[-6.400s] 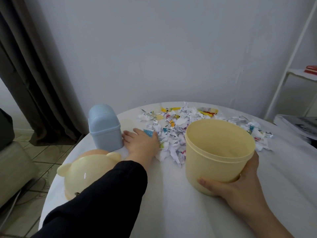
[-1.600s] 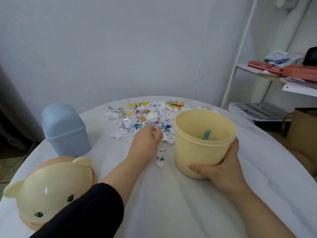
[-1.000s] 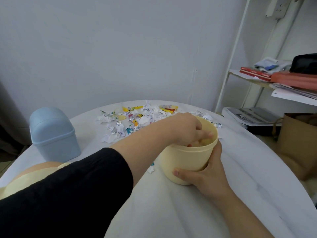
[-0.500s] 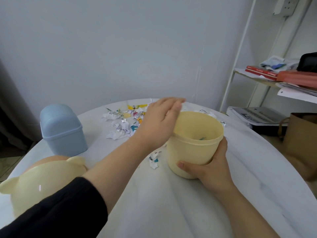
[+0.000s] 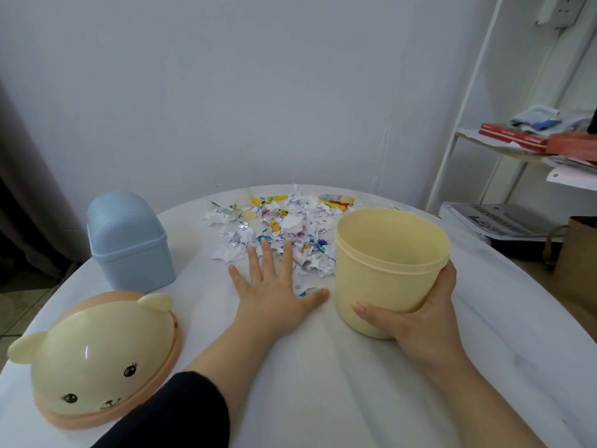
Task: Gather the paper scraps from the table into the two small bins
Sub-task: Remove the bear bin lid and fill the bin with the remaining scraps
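A heap of white and coloured paper scraps (image 5: 284, 224) lies at the far middle of the round white table (image 5: 323, 383). My left hand (image 5: 271, 292) rests flat on the table, fingers spread, its fingertips touching the near edge of the heap; it holds nothing. A few scraps lie by its thumb. My right hand (image 5: 416, 315) grips the near lower side of the open yellow bin (image 5: 387, 266), which stands upright to the right of the heap. The blue bin (image 5: 127, 240) with its domed lid on stands at the left.
A yellow bear-face lid (image 5: 93, 360) lies at the table's near left edge. A white shelf (image 5: 517, 147) with books and papers stands at the right, with a brown paper bag (image 5: 578, 263) and stacked papers below. The wall is just behind the table.
My left hand has come out from over the yellow bin and dropped flat onto the table by the scraps. The right hand still holds the bin.
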